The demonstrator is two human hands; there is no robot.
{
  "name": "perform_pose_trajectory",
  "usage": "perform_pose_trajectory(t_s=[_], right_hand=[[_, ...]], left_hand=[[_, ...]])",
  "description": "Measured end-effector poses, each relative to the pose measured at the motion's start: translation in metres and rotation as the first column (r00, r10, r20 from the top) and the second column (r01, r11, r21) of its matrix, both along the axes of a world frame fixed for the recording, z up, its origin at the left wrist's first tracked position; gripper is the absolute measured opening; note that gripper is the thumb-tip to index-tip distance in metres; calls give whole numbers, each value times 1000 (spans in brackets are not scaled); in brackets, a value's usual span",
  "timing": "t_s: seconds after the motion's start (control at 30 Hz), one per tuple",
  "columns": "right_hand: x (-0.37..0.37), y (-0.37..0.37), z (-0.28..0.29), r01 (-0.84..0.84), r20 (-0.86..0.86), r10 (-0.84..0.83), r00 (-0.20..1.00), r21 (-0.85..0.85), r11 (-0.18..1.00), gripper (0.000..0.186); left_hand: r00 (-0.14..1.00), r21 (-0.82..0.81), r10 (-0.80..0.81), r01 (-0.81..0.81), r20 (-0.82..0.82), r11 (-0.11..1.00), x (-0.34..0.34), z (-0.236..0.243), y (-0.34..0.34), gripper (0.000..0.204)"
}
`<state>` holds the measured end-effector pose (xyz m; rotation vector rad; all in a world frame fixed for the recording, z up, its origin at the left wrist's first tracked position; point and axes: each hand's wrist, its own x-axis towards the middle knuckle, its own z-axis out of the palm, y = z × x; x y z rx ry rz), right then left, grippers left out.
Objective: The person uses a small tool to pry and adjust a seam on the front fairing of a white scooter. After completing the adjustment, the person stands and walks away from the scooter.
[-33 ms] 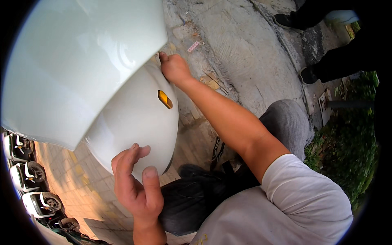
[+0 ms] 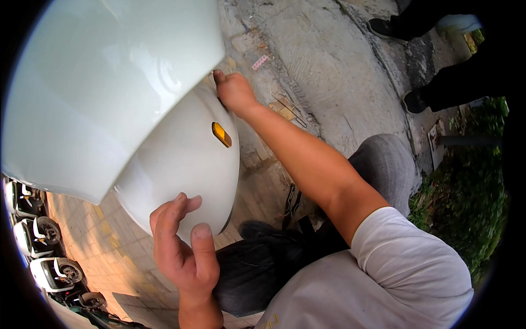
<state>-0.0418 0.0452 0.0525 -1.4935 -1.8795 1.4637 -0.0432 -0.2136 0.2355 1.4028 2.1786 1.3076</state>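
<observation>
A large glossy white body panel [image 2: 109, 88] fills the upper left. Below its edge sits a rounded white vehicle part [image 2: 181, 159] with an amber reflector [image 2: 221, 135] on its side. My right hand [image 2: 235, 94] reaches across to the far end of the rounded part, close to the panel's corner. Its fingers are curled in and mostly hidden, with the thumb side toward the panel edge; whatever they grip is out of sight. In front of the rounded part's near end, my left hand [image 2: 183, 247] is raised palm inward, holding nothing, fingers bent and thumb apart.
Several parked white scooters [image 2: 57, 274] line the lower left on paving bricks [image 2: 87, 225]. Rough concrete [image 2: 334, 71] lies at the upper right, where a person's dark shoes [image 2: 415, 101] stand. Green shrubs [image 2: 466, 203] border the right. My grey-trousered knee [image 2: 383, 164] is beside my right arm.
</observation>
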Motion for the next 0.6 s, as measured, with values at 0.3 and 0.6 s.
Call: perform_pose_trajectory(t_s=[0.3, 0.6], right_hand=[[20, 37, -12, -458, -533, -129, 836, -808, 371, 45], [5, 24, -11, -138, 47, 138, 989, -12, 990, 50]], left_hand=[[1000, -27, 2, -2, -10, 1000, -2, 0, 7, 38], [1000, 13, -8, 9, -14, 1000, 1, 5, 10, 37]])
